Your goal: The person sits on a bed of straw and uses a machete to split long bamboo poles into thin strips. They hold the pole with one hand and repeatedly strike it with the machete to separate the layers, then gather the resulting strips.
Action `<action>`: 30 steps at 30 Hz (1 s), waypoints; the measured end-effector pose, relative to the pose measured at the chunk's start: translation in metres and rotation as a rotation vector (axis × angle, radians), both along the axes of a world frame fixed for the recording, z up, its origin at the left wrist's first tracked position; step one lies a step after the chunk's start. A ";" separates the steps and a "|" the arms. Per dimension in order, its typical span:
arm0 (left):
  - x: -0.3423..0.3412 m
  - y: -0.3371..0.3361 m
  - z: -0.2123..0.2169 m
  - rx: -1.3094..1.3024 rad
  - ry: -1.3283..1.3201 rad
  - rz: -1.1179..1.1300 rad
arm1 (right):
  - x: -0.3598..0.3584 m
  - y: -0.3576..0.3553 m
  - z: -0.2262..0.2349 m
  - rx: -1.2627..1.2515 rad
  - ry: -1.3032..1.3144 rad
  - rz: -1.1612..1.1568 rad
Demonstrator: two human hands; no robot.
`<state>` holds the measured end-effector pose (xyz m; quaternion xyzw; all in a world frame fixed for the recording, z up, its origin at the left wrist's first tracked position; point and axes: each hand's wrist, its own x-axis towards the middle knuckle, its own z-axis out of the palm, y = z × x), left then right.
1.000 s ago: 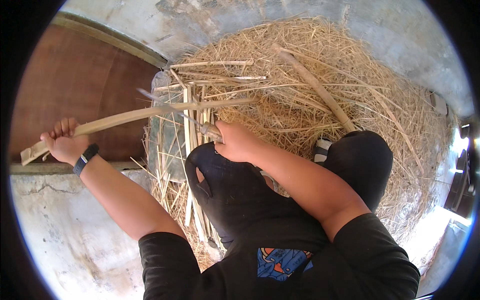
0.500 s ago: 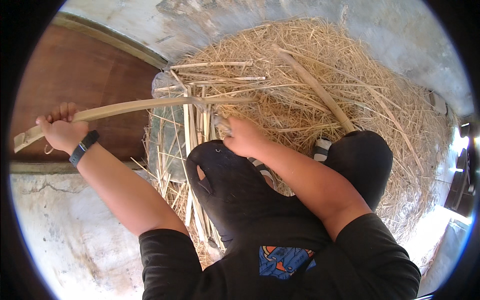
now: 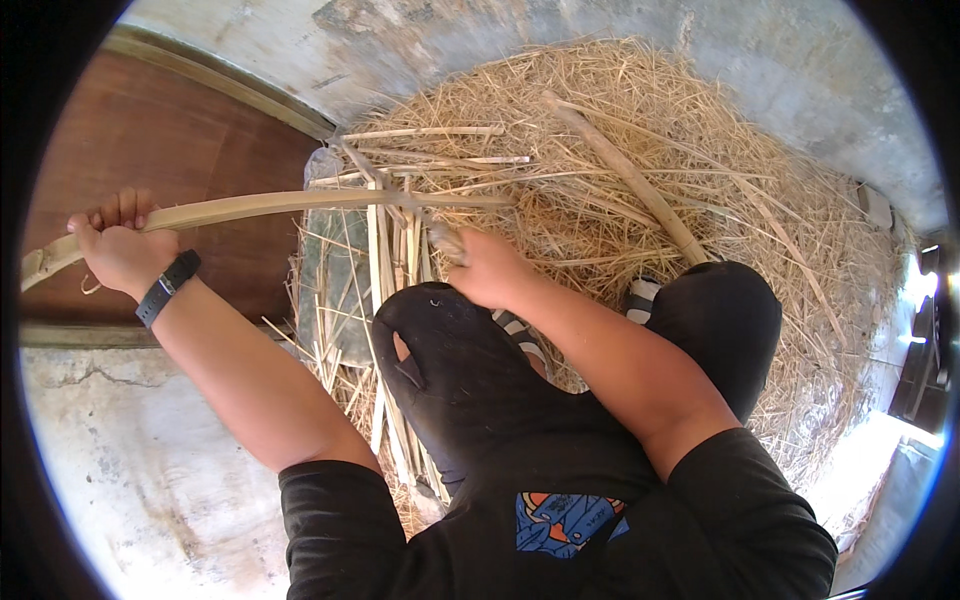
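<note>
My left hand (image 3: 125, 245), with a watch on its wrist, is closed round one end of a long, pale split-bamboo strip (image 3: 270, 203). The strip reaches across to the right, over the straw. My right hand (image 3: 485, 268), near my left knee, grips the handle of a long-bladed knife (image 3: 446, 240). Its blade, smeared by motion, slants up and left and meets the strip; whether it lies over or against it I cannot tell. Below this crossing lie several narrow bamboo strips (image 3: 380, 265), partly hidden by my knee.
Dry straw and shavings (image 3: 600, 75) cover the floor ahead and to the right. A thick bamboo pole (image 3: 640, 180) lies slanted on them. At the left is a brown door panel (image 3: 230, 150); a stained wall (image 3: 790, 90) stands behind. A grey slab (image 3: 335, 285) lies beside the door.
My left hand and the strip have shifted slightly left and up. The knife blade has tilted and shows broader and blurred; my right hand has stayed almost in place.
</note>
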<state>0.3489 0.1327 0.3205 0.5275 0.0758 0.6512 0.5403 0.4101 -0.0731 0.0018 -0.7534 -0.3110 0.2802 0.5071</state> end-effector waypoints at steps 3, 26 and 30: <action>0.000 -0.001 0.002 0.018 0.013 -0.003 | -0.002 0.000 0.014 0.096 -0.120 0.017; -0.029 0.051 -0.007 0.010 0.021 -0.240 | 0.014 -0.015 -0.094 -0.260 0.063 -0.108; -0.058 0.088 -0.013 0.061 0.027 -0.539 | 0.007 -0.008 -0.004 -0.069 -0.097 0.063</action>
